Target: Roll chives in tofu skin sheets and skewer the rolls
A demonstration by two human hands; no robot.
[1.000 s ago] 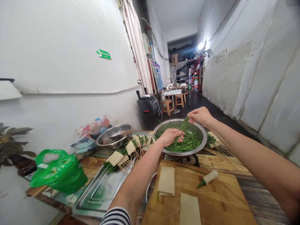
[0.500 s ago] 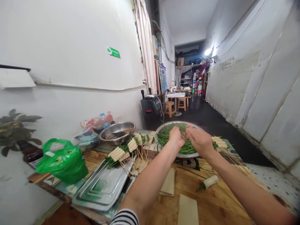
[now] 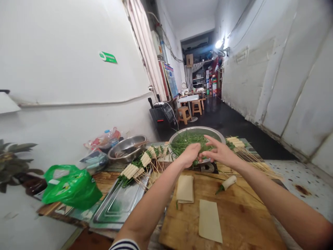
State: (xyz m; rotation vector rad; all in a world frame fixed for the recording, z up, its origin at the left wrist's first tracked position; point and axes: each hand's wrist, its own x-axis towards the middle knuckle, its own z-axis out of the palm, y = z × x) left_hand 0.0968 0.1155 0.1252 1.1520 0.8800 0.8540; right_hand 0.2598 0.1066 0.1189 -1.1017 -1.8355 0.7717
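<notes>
Both my hands meet at the near rim of a steel bowl (image 3: 217, 133) full of green chives (image 3: 185, 141). My left hand (image 3: 190, 154) is closed around a small bunch of chives. My right hand (image 3: 218, 150) pinches the same bunch from the right, its forefinger stretched out. Below them a wooden cutting board (image 3: 239, 218) carries a single tofu sheet (image 3: 209, 220), a small stack of tofu sheets (image 3: 185, 188) and one rolled tofu piece with a green end (image 3: 227, 183).
Finished tofu-and-chive skewers (image 3: 135, 168) lie over a steel tray (image 3: 118, 205) on the left, more skewers (image 3: 238, 142) at the right of the bowl. A second steel bowl (image 3: 127, 148), plastic bags (image 3: 101, 142) and a green bag (image 3: 70, 187) line the wall. Stools (image 3: 185, 114) stand down the corridor.
My right hand came down from above the bowl to join the left at the near rim. Both hands drew back toward me with a bunch of chives. The view has shifted.
</notes>
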